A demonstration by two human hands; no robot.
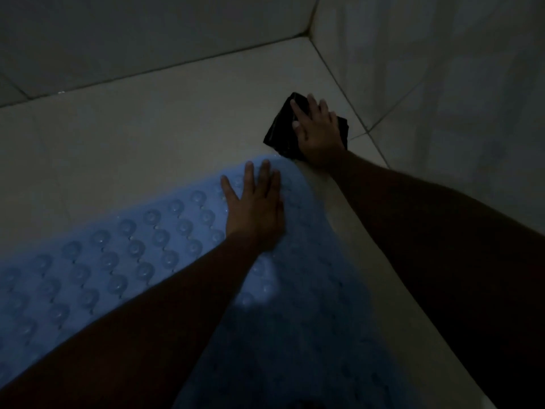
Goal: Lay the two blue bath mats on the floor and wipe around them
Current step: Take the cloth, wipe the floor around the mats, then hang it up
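Near the far corner of the tiled floor (pixel 177 119), the right hand (pixel 318 134) presses flat, fingers spread, on a dark cloth (pixel 280 134) just beyond the blue bath mat (pixel 118 261); the left hand (pixel 256 208) lies open, palm down, on the mat's rounded far end, grasping nothing

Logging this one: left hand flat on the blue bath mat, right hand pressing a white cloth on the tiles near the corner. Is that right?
Not quite: the cloth is black, not white. The head view shows the right hand pressing it on the floor tiles near the corner, while the left hand lies flat on the blue bath mat.
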